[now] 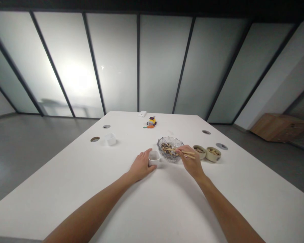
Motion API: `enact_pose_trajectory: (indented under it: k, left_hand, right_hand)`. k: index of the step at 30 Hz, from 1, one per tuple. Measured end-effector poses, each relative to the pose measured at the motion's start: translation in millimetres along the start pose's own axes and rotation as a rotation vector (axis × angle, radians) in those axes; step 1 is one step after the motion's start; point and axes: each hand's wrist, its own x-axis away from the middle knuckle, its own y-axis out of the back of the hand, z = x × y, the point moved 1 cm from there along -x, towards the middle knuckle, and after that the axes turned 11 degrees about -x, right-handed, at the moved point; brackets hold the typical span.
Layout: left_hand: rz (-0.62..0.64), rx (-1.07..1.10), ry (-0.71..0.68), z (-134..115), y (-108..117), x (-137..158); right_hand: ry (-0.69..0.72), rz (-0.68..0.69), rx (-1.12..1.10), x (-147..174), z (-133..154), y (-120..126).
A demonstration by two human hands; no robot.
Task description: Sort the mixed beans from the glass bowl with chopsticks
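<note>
My left hand [142,165] is wrapped round the left side of a small white square cup [154,156] standing on the table. What lies in the cup is too small to make out. In my right hand [192,161] is a pair of wooden chopsticks [172,150], held closed round their thicker ends. Their tips reach into a scalloped clear glass bowl [170,160] of mixed dark and pale pieces, perhaps nuts or seeds [165,147]. To the right of that hand stand two cream-coloured bowls, the nearer bowl [202,156] and the farther bowl [213,158], with brownish pieces inside.
The white table [91,189] has round cable holes along its sides. A translucent container [110,139] stands at the left. Farther back are a yellow toy vehicle [151,121], a toy carrot [149,127] and a small white box [142,114]. A wooden cabinet [276,128] sits at the right wall.
</note>
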Motion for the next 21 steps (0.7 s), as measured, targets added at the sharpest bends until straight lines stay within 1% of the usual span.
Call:
enact_pose_trajectory:
  k: [8, 13, 16, 18, 19, 21]
  left_hand:
    - [0.009, 0.012, 0.009, -2, 2, 1]
    - [0.005, 0.005, 0.004, 0, 1, 1]
    - [0.006, -0.004, 0.003, 1, 1, 0]
    - [0.010, -0.005, 0.000, 1, 1, 0]
    - [0.010, -0.003, -0.001, 1, 1, 0]
    - [0.013, 0.001, 0.003, 1, 1, 0]
  right_hand:
    - [0.017, 0.040, 0.030, 2, -4, 0]
    - [0.019, 0.018, 0.014, 2, 0, 0]
    - [0.010, -0.045, 0.014, -1, 2, 4]
    - [-0.011, -0.121, 0.010, -4, 4, 9]
    - [-0.033, -0.163, -0.014, -5, 5, 12]
    - [-0.106, -0.222, -0.139, -7, 8, 17]
